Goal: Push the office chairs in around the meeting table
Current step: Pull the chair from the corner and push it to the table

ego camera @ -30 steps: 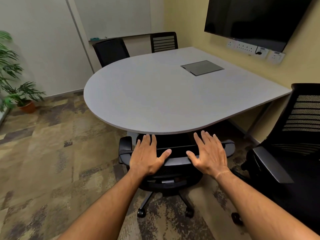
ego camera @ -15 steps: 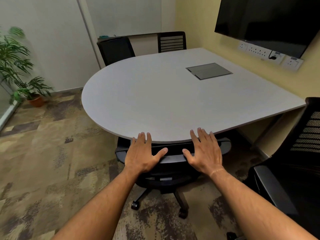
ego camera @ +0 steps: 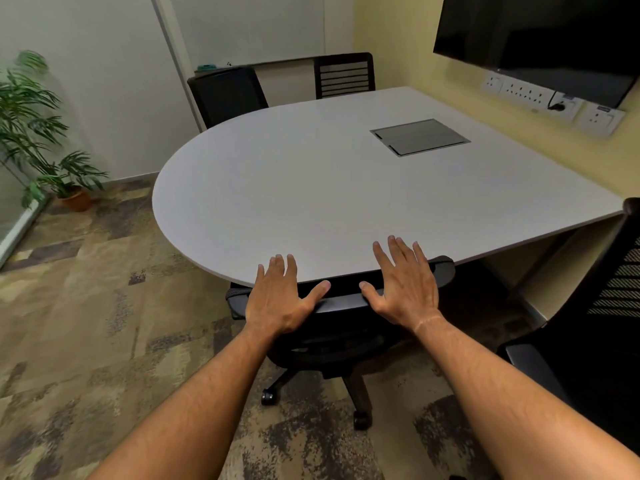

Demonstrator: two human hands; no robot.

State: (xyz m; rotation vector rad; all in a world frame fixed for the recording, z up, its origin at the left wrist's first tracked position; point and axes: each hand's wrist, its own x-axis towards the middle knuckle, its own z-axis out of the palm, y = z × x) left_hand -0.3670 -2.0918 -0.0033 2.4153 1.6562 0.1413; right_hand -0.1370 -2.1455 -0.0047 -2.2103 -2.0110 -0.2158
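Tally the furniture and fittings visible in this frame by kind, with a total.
Office chairs: 4 (under both hands, far left, far right, near right edge)
Meeting table: 1
Potted plant: 1
Wall screen: 1
Total: 7

Both hands (ego camera: 341, 296) flat on chair (ego camera: 341, 304) backrest, chair tucked under table (ego camera: 311, 188).

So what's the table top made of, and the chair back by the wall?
The table top looks like matte pale grey laminate: smooth, even, no shine or grain, though I can't be sure. The far chair back looks like black mesh in a plastic frame, since the light wall shows between its strips.
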